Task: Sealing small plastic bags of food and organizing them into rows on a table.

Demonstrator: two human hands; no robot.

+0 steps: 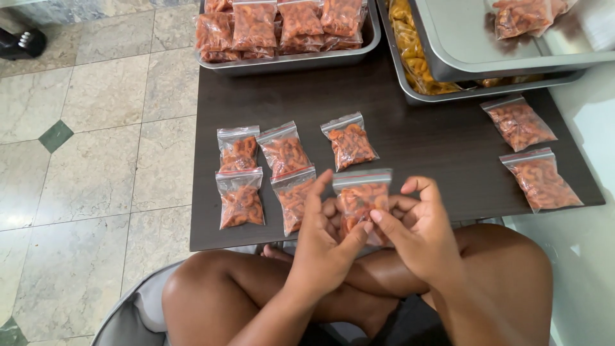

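Both hands hold one small clear zip bag (360, 195) of orange-red curled snacks above the near edge of a dark brown low table (416, 147). My left hand (323, 240) grips its left side, thumb pressed on the front. My right hand (419, 230) grips the right side, fingers curled behind. Several filled bags lie flat on the table just left of my hands, among them one (240, 198) at front left and one (350, 141) further back.
Two more filled bags (517, 122) (542, 180) lie at the table's right. A steel tray (288, 61) of filled bags stands at the back. Stacked steel trays (448, 64) with yellow snacks stand back right. Marble floor lies to the left. My crossed legs are below.
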